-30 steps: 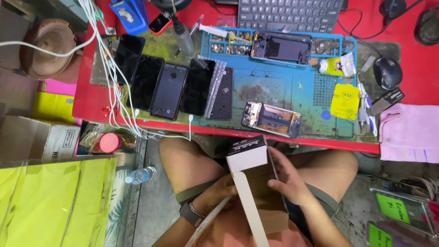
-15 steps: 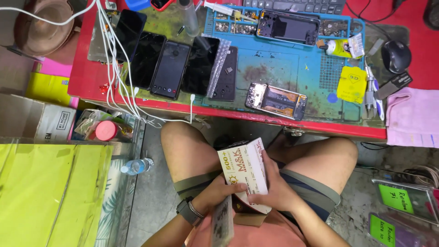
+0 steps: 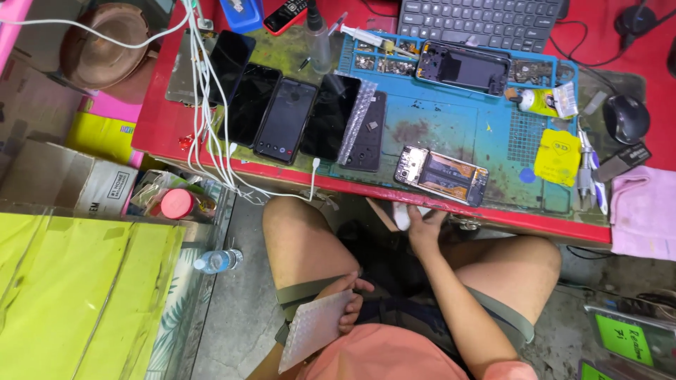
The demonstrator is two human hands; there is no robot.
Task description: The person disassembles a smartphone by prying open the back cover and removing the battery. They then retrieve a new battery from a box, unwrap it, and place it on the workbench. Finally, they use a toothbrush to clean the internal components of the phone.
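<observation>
The left hand point(image 3: 346, 304) is gripping a pale bubble-wrap sleeve point(image 3: 314, 328) over the left thigh, while the right hand point(image 3: 424, 230) is reaching under the edge of the red table point(image 3: 163, 105), just below an opened phone point(image 3: 441, 174) lying on the blue work mat point(image 3: 451, 123). Several dark phones point(image 3: 284, 119) are lying side by side to the left of the mat, with white cables point(image 3: 209, 127) trailing across them.

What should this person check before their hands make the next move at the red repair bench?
1. Left hand grips the pale bubble-wrap sheet on the lap: ok.
2. Right hand reaching under the red table edge; what it touches: cannot tell.
3. Opened phone with exposed battery lies flat on the blue work mat: ok.
4. White cables hang over the table edge, a possible snag: not ok.
</observation>
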